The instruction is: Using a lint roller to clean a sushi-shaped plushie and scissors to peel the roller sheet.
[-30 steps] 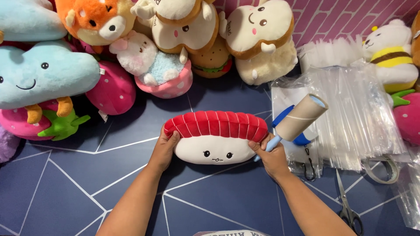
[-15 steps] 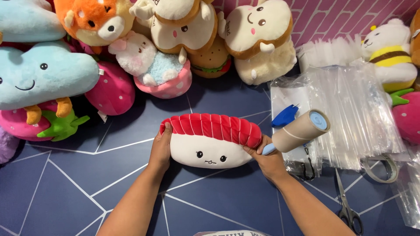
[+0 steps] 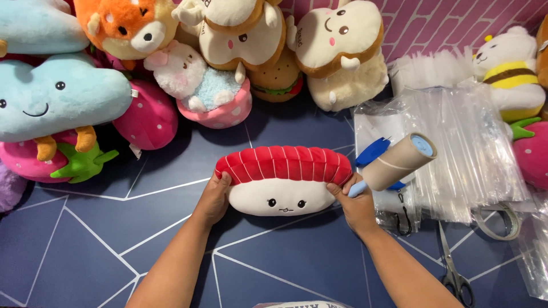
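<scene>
A sushi-shaped plush (image 3: 282, 179), red ridged top over a white body with a small face, lies on the dark blue mat (image 3: 103, 245). My left hand (image 3: 213, 199) presses against its left end. My right hand (image 3: 357, 205) touches its right end while gripping the pale blue handle of a lint roller (image 3: 398, 162), whose brown cardboard-coloured roll tilts up and to the right, clear of the plush.
Plush toys crowd the far edge: a blue cloud (image 3: 51, 102), orange fox (image 3: 123, 25), pink strawberry (image 3: 145, 117), toast shapes (image 3: 342, 51), a bee bear (image 3: 511, 71). Clear plastic bags (image 3: 456, 148) lie stacked at right, with scissors (image 3: 454, 271) and a tape roll (image 3: 496, 219).
The lint roller has swung off the plush's right end and now tilts further right. The plush shifted slightly. Both hands stay at its ends.
</scene>
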